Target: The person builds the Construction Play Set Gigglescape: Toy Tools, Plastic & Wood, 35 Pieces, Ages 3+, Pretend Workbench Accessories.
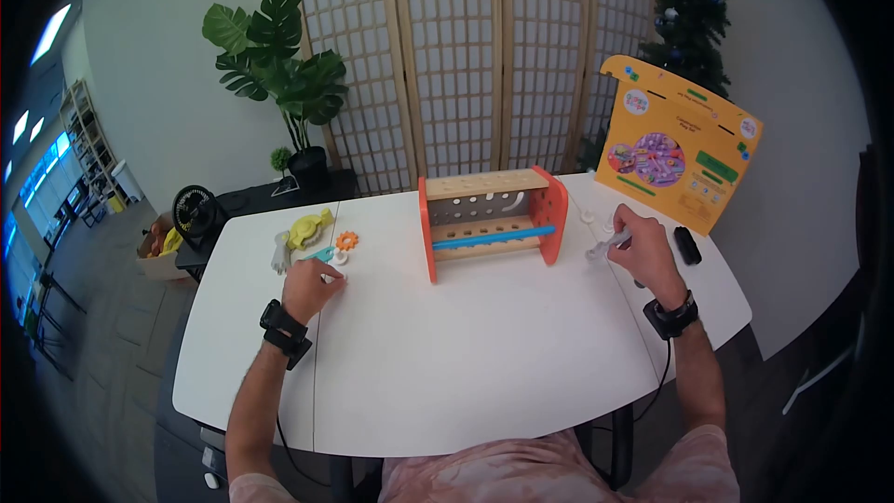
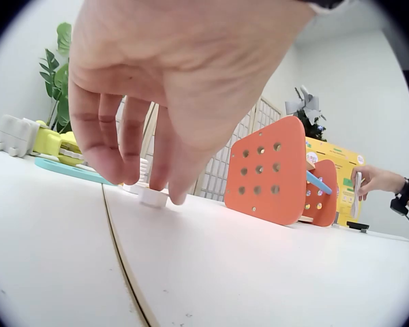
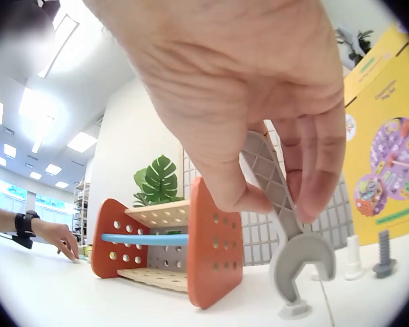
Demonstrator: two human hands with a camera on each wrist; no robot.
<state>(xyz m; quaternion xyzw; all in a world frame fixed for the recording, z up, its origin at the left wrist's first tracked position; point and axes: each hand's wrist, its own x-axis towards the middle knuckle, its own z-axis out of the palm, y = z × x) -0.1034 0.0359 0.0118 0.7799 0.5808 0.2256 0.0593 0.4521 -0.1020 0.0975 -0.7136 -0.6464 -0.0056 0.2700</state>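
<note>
My right hand [image 1: 644, 251] pinches a grey toy wrench [image 3: 281, 197] by its handle between thumb and fingers, its open-ended head pointing down over the table. Close under that head lies a small pale piece [image 3: 295, 310]. On the left, my left hand [image 2: 157, 88] reaches down with thumb and fingertips around a small white piece [image 2: 153, 197] on the tabletop. Between the hands stands a toy bench with orange side panels [image 2: 267, 172], wooden shelves and a blue bar [image 1: 494, 238] across its front.
Beyond my left hand lie an orange gear [image 1: 346, 240], a yellow toy [image 1: 307, 231], a grey block piece [image 1: 280, 252] and a teal piece [image 2: 71, 169]. At the right are a yellow box [image 1: 680, 144], a black object [image 1: 687, 246], a white peg [image 3: 353, 257] and a grey bolt [image 3: 384, 255].
</note>
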